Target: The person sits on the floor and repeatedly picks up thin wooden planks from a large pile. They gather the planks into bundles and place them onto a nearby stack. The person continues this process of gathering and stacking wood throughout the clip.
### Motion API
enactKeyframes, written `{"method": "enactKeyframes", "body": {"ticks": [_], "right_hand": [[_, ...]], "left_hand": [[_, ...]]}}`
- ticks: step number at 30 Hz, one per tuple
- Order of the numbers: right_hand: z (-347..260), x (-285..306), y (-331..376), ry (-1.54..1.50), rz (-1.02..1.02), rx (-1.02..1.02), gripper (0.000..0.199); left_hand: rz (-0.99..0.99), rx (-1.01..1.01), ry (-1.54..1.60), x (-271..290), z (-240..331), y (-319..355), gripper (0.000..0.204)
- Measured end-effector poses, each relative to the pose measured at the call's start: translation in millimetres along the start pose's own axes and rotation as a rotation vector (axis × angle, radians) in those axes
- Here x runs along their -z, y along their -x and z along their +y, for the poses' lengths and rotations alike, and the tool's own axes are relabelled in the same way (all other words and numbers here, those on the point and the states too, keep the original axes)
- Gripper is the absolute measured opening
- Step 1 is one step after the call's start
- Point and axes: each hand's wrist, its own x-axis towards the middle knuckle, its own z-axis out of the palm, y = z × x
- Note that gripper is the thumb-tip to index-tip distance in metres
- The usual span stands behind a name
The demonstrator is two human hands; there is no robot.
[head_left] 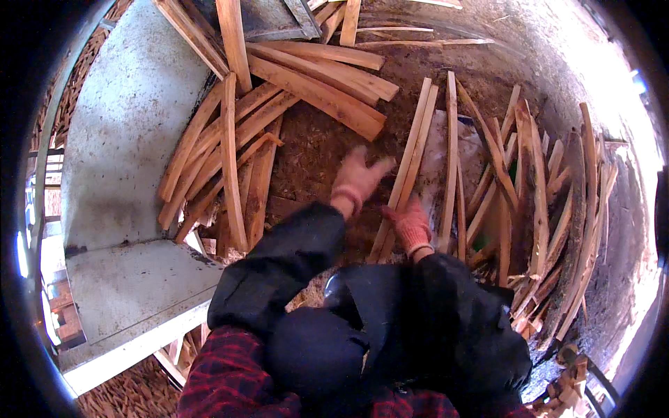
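My left hand (pixel 359 177), in a pinkish work glove, is stretched out over the brown, debris-covered ground, somewhat blurred. Its thumb stands apart from the fingers and nothing shows in it. To its right, my right hand (pixel 411 224), in a similar knit glove, closes around a pair of long, thin wooden slats (pixel 410 150). These lie side by side, slanting from upper right to lower left, and the hand covers part of them. Just beyond my left hand, several thicker wooden slats (pixel 317 87) are piled across one another.
More slats (pixel 230 167) lean against a grey metal panel (pixel 118 153) on the left, above a metal ledge (pixel 139 285). On the right, many upright slats (pixel 536 188) stand bunched beside a pale, stained wall (pixel 592 76). A whitish sheet (pixel 439 157) lies behind the nearer slats.
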Motion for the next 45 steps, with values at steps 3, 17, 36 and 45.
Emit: {"method": "enactKeyframes", "body": {"ticks": [3, 17, 36, 45], "right_hand": [[8, 5, -11, -0.148, -0.110, -0.004, 0.067], [42, -12, -28, -0.345, -0.239, -0.070, 0.070], [41, 9, -28, -0.313, -0.273, 0.115, 0.052], [33, 12, -15, -0.362, -0.108, 0.148, 0.057]], "left_hand": [[0.201, 0.050, -0.017, 18, 9, -73, 0.104], [0.269, 0.144, 1.540, 43, -22, -184, 0.065], [0.095, 0.111, 0.403, 73, -36, 79, 0.051], [-0.308, 0.177, 0.379, 4, -58, 44, 0.055]]}}
